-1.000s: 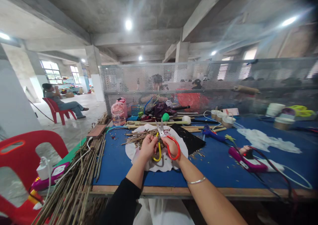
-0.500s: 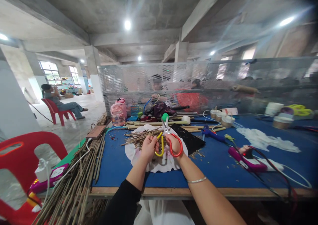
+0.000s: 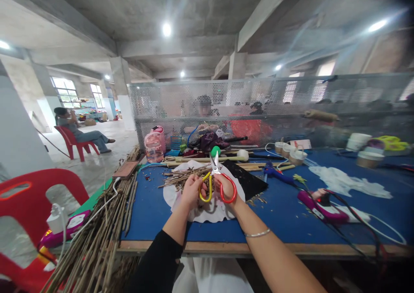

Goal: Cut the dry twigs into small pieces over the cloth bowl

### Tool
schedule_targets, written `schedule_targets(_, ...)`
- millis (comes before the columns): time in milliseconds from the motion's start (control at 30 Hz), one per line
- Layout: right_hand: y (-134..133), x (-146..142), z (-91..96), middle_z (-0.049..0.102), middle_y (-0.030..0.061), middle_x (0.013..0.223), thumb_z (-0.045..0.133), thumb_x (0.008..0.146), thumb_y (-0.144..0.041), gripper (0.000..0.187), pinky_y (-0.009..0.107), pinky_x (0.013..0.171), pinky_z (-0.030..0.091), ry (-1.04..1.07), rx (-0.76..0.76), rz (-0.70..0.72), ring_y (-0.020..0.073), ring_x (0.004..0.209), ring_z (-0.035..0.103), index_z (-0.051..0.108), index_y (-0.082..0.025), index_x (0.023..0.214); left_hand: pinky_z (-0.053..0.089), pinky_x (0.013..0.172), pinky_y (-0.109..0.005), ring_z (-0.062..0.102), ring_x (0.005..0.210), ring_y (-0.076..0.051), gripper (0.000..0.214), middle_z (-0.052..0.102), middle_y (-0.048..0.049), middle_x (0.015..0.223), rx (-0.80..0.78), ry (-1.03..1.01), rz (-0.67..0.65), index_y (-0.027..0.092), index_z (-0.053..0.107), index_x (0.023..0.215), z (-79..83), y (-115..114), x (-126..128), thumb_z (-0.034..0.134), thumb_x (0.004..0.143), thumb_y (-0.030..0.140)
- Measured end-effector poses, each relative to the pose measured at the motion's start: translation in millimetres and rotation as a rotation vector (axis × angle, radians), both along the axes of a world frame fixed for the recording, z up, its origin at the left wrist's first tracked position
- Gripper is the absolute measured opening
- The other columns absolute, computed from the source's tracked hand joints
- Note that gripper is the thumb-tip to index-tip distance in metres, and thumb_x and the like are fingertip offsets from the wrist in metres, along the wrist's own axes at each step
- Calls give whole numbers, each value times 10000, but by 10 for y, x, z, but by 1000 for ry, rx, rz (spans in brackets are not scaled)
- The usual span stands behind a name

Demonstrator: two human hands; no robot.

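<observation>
A pair of scissors (image 3: 216, 169) with one yellow and one red handle points away from me, its blades slightly apart. My right hand (image 3: 227, 187) is closed around the red handle. Closed fingers of my left hand (image 3: 191, 190) are at the yellow handle and appear to grip it; whether they also pinch a small piece is too small to tell. Beneath both hands lies a white cloth (image 3: 207, 216) bearing short cut twigs (image 3: 186, 177) and brown bits.
Long dry sticks (image 3: 100, 228) lie at the table's left, with a phone (image 3: 126, 169) on them. A black sheet (image 3: 247, 181), blue glue gun (image 3: 280, 175) and purple power strip (image 3: 323, 209) are on the right. A perforated metal screen (image 3: 268, 99) stands behind; people sit beyond it and at left.
The scissors' blades look slightly wider apart, and both hands have shifted very little. The rest of the scene looks the same apart from a slight camera shift.
</observation>
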State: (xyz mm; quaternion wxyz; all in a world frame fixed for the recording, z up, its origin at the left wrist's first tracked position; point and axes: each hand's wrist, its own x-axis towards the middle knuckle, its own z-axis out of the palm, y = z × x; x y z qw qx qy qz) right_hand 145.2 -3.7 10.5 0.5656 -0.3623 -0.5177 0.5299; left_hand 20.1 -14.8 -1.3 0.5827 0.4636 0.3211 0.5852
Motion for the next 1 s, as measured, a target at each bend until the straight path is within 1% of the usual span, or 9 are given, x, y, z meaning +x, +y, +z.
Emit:
schedule_targets(100, -37, -33, -38, 364, -55, 392, 544, 688, -456, 339, 207, 348, 251, -37, -113, 172, 66, 346, 317, 382, -204, 529, 231, 301, -143, 345, 278, -34, 405, 501, 94, 472, 21, 8, 81, 220, 273, 721, 18, -1, -46, 617, 671, 428)
schedule_targets(200, -70, -15, -71, 538, -16, 534, 580, 646, -361, 189, 205, 382, 349, -98, -178, 371, 113, 440, 481, 512, -196, 706, 217, 308, -133, 322, 279, -22, 440, 462, 110, 449, 28, -2, 159, 220, 261, 712, 25, 4, -48, 631, 654, 449)
schedule_targets(367, -55, 50, -84, 641, 42, 780, 548, 582, -301, 351, 283, 533, 465, -159, -53, 488, 189, 673, 607, 531, -204, 919, 232, 307, -145, 358, 279, -44, 426, 469, 99, 442, 4, 3, 127, 217, 292, 716, 42, 15, -50, 621, 645, 479)
schedule_targets(500, 12, 75, -40, 636, 70, 814, 494, 613, -328, 317, 335, 635, 473, -199, 64, 295, 211, 759, 609, 511, -210, 906, 362, 369, -185, 499, 385, -88, 314, 572, 26, 563, -47, -25, 130, 192, 388, 725, 58, 25, -99, 505, 713, 483)
schedule_targets(633, 67, 142, 10, 578, 33, 707, 500, 642, -357, 193, 331, 622, 471, -235, 220, -123, 190, 682, 579, 448, -221, 768, 445, 475, -209, 622, 681, -155, 287, 656, -73, 823, -91, 3, 115, 168, 462, 732, 47, 53, -134, 462, 740, 454)
schedule_targets(700, 64, 188, 18, 516, -7, 624, 533, 655, -382, 211, 296, 557, 448, -251, 261, -272, 155, 573, 519, 420, -218, 726, 435, 472, -187, 603, 705, -142, 282, 652, -73, 848, -66, 31, 175, 158, 504, 743, 37, 69, -139, 495, 736, 440)
schedule_targets(800, 21, 207, -1, 480, -36, 567, 592, 660, -400, 249, 253, 515, 400, -342, 283, -367, 123, 507, 452, 449, -205, 717, 338, 387, -146, 519, 545, -82, 324, 628, -28, 752, -32, 71, 244, 148, 586, 830, 21, 87, -143, 561, 717, 450)
schedule_targets(900, -3, 142, -56, 538, -13, 597, 609, 655, -382, 228, 247, 545, 400, -537, 331, -414, 134, 546, 488, 502, -190, 716, 233, 334, -146, 418, 412, -40, 434, 611, -3, 671, -20, 81, 239, 139, 620, 985, 5, 101, -143, 612, 695, 462)
schedule_targets(1000, 26, 58, -132, 587, 14, 693, 546, 678, -301, 172, 268, 606, 422, -669, 366, -434, 155, 620, 532, 521, -182, 800, 302, 364, -144, 497, 459, -52, 444, 637, -25, 718, -30, 43, 235, 124, 620, 1028, -5, 115, -138, 656, 684, 403)
